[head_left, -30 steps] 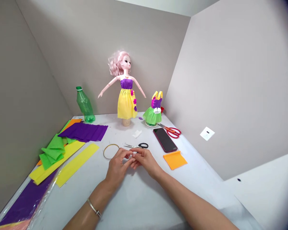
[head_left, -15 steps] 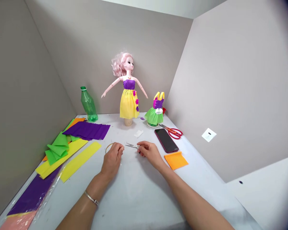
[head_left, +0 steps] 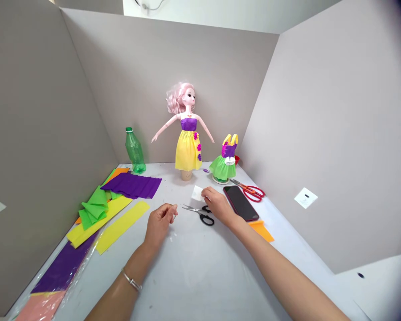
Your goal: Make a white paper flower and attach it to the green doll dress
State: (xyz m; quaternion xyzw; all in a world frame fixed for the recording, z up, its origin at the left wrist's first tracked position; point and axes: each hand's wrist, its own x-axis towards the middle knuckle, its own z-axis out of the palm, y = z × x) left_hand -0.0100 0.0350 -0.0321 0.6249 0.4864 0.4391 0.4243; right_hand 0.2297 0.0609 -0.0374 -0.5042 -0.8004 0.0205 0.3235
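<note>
My left hand is closed in a pinch above the table. A thin strand end barely shows under its fingertips; the rest of it is hidden. My right hand has its fingertips closed on the edge of a small white piece, which looks like paper or tape. Between my hands lie small scissors with black handles, blades slightly apart and pointing left. Behind them stands a pink-haired doll in a purple and yellow dress. A small green, purple and yellow dress is on a stand to its right.
To the right lie a phone, red-handled scissors and an orange piece partly behind my forearm. Purple crepe paper, green paper and yellow strips cover the left side. A green bottle stands at the back left.
My right hand has let go of the small scissors, which now lie on the table, and has moved to the white piece. The loop by my left hand is no longer visible. The view has shifted.
</note>
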